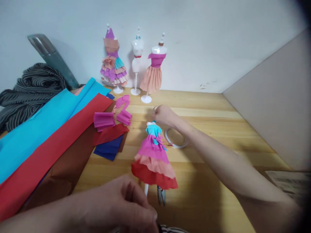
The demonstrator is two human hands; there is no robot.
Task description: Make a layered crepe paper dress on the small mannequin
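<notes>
While a wide table of pale wood (213, 106) fills the view below the white wall (194, 32), its left part bears long sheets of crepe-like material: a turquoise sheet (43, 123), a red sheet (53, 145) and a brown sheet (65, 171), which overlap one another. Behind them are a rumpled dark striped cloth (36, 81) and a grey-green container (52, 58), leaning.

In the middle, between the two hands, is a small white mannequin in a layered dress (153, 155), turquoise at the top, then pink, peach and red. Near the wall, three other small mannequins stand upright: a ruffled one (114, 61), a mostly bare one (137, 53) and one with a peach skirt (155, 68).

The left hand (132, 205) is near the white pole below the dress, its fingers curled together; I cannot tell whether they clamp the stand. The right hand (164, 115) is at the neck, fingers bent inward; their grip is hidden.

Smaller are the cut pieces, pink (104, 120), red (111, 133) and dark blue (108, 148), then a thin white ring (178, 146) beside the dress. Metal scissors (161, 195) show partly below the red hem.
</notes>
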